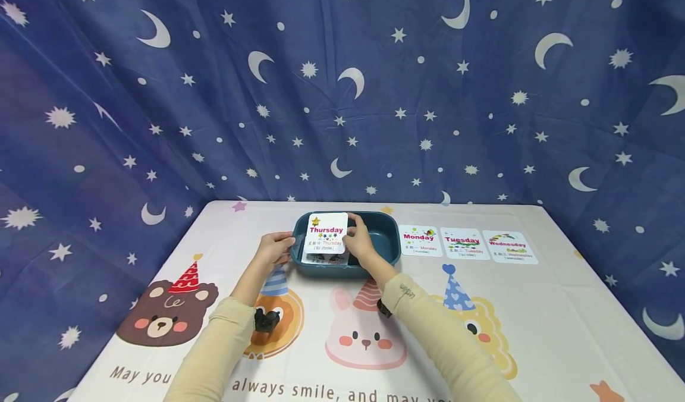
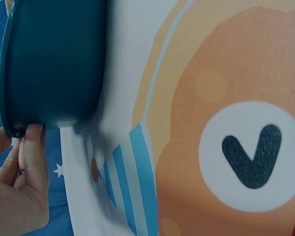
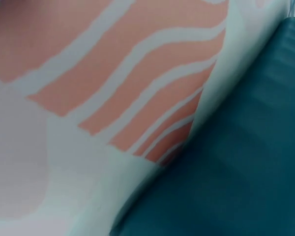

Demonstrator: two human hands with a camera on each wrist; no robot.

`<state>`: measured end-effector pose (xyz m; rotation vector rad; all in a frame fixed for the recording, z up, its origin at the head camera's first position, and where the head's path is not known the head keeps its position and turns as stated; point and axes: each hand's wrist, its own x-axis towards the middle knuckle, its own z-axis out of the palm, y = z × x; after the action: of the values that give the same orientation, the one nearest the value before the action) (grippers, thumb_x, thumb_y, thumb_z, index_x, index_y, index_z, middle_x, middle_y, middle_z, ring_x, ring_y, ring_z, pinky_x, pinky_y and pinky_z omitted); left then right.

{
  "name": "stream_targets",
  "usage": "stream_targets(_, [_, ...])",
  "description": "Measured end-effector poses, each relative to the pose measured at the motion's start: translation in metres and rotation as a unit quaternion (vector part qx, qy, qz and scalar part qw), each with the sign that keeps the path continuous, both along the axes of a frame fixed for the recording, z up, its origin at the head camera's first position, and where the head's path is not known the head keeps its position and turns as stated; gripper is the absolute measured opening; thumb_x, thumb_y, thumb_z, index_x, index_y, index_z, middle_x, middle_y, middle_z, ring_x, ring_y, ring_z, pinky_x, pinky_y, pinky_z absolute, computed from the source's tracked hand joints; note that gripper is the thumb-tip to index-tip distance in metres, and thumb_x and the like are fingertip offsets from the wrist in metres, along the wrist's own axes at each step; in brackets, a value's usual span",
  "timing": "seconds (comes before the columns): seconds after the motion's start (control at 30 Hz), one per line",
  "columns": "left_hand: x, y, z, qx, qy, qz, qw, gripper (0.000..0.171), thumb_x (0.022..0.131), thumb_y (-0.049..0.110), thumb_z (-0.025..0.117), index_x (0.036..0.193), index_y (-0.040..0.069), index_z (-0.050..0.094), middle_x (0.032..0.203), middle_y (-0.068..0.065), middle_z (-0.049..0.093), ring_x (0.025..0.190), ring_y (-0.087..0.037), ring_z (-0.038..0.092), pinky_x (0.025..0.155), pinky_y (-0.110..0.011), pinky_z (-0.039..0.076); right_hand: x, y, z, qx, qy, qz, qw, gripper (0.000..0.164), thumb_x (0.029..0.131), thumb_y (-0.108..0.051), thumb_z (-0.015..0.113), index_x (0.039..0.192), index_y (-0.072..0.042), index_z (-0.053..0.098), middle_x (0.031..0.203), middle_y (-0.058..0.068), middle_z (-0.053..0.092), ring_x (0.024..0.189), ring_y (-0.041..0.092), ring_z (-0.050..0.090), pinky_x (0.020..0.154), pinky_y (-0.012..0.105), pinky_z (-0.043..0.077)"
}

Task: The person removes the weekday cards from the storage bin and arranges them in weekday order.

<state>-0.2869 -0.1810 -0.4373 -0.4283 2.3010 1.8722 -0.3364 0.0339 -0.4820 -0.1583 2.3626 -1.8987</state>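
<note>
A dark teal basin [image 1: 384,246] stands at the back middle of the table. At its left end my left hand [image 1: 275,248] pinches the rim, thumb on one side and fingers on the other, as the left wrist view also shows on the basin wall [image 2: 59,64]. My right hand [image 1: 360,241] holds the Thursday card [image 1: 327,223] by its right edge above the basin's left part. Below it another white card [image 1: 323,260] with dark print lies in the basin, mostly covered. In the right wrist view only the basin's side [image 3: 246,162] and the tablecloth appear; the hand is out of sight.
Right of the basin, a Monday card [image 1: 420,241], a Tuesday card [image 1: 464,244] and a Wednesday card [image 1: 510,247] lie face up in a row. A white tablecloth [image 1: 299,384] with cartoon animals covers the table. Behind hangs a blue star-and-moon curtain [image 1: 321,110].
</note>
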Motion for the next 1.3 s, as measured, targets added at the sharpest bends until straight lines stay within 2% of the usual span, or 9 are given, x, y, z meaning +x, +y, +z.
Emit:
stream_targets(0.07, [-0.002,-0.001,-0.003,0.003,0.002,-0.003,1.0,0.035,0.092,0.012,0.06,0.125,0.001,0.058,0.102,-0.015,0.065,0.075,-0.012,0.061,0.064,-0.025,0.055,0.029,-0.007,0.044,0.004,-0.016,-0.027,1.0,0.068,0.085,0.018,0.044,0.147,-0.004,0.023,0.103,0.028,0.057,0.055,0.018,0.045,0.048,0.027,0.038])
stream_targets(0.1, [-0.003,-0.001,-0.003,0.004,0.002,-0.004,1.0,0.035,0.092,0.013,0.06,0.125,0.001,0.058,0.102,-0.014,0.065,0.075,-0.012,0.061,0.064,-0.025,0.055,0.041,-0.003,0.057,-0.003,-0.011,-0.022,1.0,0.067,0.086,0.018,0.043,0.147,-0.003,0.024,0.102,0.028,0.057,0.055,0.016,0.046,0.048,0.025,0.04])
stream_targets(0.17, [-0.002,0.0,-0.002,-0.001,0.0,0.0,1.0,0.035,0.092,0.013,0.059,0.125,0.002,0.058,0.106,-0.016,0.064,0.077,-0.012,0.062,0.064,-0.024,0.055,0.054,0.004,0.07,-0.018,0.001,-0.007,1.0,0.066,0.087,0.016,0.043,0.147,-0.003,0.023,0.101,0.026,0.058,0.058,0.015,0.05,0.05,0.025,0.043])
stream_targets(0.23, [0.002,0.003,0.003,-0.015,-0.013,0.01,0.9998,0.036,0.094,0.012,0.055,0.129,0.002,0.055,0.116,-0.019,0.061,0.082,-0.013,0.061,0.066,-0.023,0.054,0.056,0.011,0.07,-0.039,0.009,0.012,0.999,0.066,0.088,0.013,0.045,0.148,-0.006,0.023,0.101,0.023,0.059,0.061,0.014,0.054,0.054,0.029,0.049])
stream_targets(0.33, [0.006,0.006,0.009,-0.02,-0.015,0.012,0.9996,0.037,0.096,0.012,0.053,0.131,0.0,0.052,0.123,-0.022,0.058,0.084,-0.014,0.062,0.062,-0.019,0.053,0.045,0.014,0.056,-0.043,0.005,0.016,0.999,0.069,0.088,0.012,0.046,0.149,-0.009,0.022,0.102,0.022,0.06,0.06,0.016,0.055,0.055,0.034,0.051])
stream_targets(0.5, [0.008,0.007,0.013,-0.019,-0.016,0.013,0.9996,0.035,0.096,0.01,0.051,0.129,0.0,0.054,0.118,-0.02,0.06,0.086,-0.014,0.062,0.062,-0.018,0.052,0.045,0.017,0.058,-0.044,-0.014,0.01,0.999,0.07,0.087,0.014,0.046,0.149,-0.012,0.025,0.103,0.021,0.059,0.061,0.014,0.056,0.064,0.042,0.055])
stream_targets(0.8, [0.004,0.006,0.007,-0.021,-0.014,0.01,0.9996,0.037,0.096,0.011,0.052,0.131,-0.002,0.052,0.123,-0.024,0.056,0.085,-0.015,0.061,0.064,-0.02,0.053,0.057,0.028,0.07,-0.06,-0.017,0.013,0.998,0.069,0.087,0.013,0.048,0.147,-0.014,0.029,0.094,0.013,0.059,0.059,0.011,0.053,0.056,0.028,0.053])
stream_targets(1.1, [0.004,0.005,0.008,-0.011,-0.007,0.001,0.9999,0.038,0.096,0.01,0.052,0.132,-0.004,0.05,0.126,-0.026,0.055,0.087,-0.016,0.062,0.06,-0.016,0.052,0.064,0.043,0.078,-0.049,-0.019,0.021,0.998,0.071,0.087,0.011,0.049,0.148,-0.015,0.026,0.084,0.003,0.054,0.06,0.012,0.047,0.054,0.025,0.049])
stream_targets(1.3, [0.003,0.004,0.006,-0.013,-0.01,-0.001,0.9999,0.038,0.097,0.01,0.05,0.132,-0.003,0.05,0.127,-0.025,0.054,0.093,-0.018,0.061,0.063,-0.017,0.053,0.072,0.056,0.083,-0.047,-0.03,0.021,0.998,0.071,0.088,0.01,0.049,0.149,-0.017,0.025,0.086,0.001,0.053,0.06,0.012,0.047,0.056,0.026,0.05])
